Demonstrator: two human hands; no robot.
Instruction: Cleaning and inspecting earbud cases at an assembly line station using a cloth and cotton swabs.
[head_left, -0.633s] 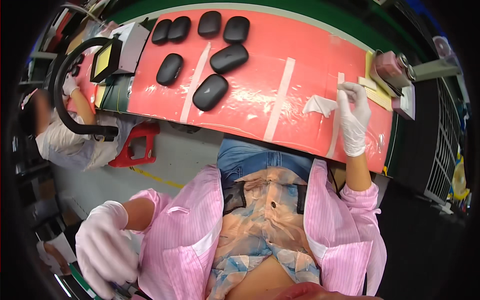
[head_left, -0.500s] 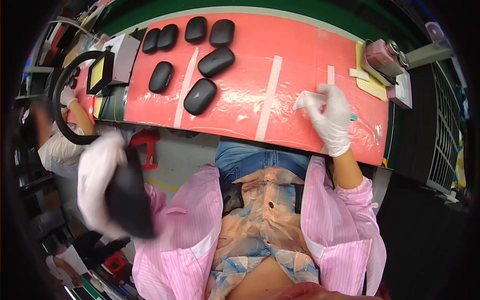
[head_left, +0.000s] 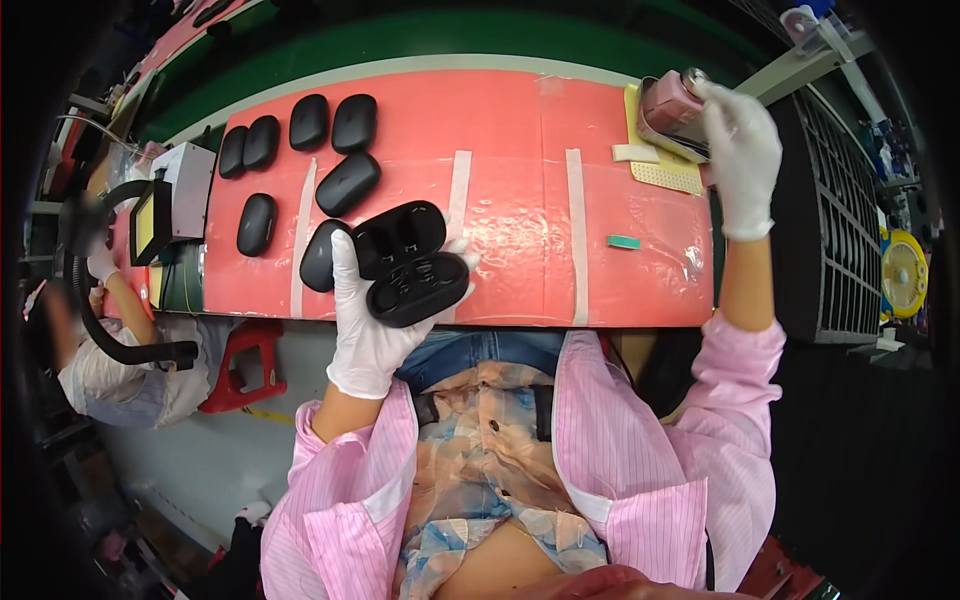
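Black open case runs left to right, lid toward the worktop's far edge. Curled left hand holds it; right hand, half-curled, meets a pink bottle, grip unclear.

- Left hand: at the near edge of the table, left of centre; held case in it.
- Far row of cases: four, on the table's far left.
- Nearer cases: three, on the left; one partly behind the left hand.
- Right hand: far right corner, at the container's top.
- Small strip: right of the rightmost tape.
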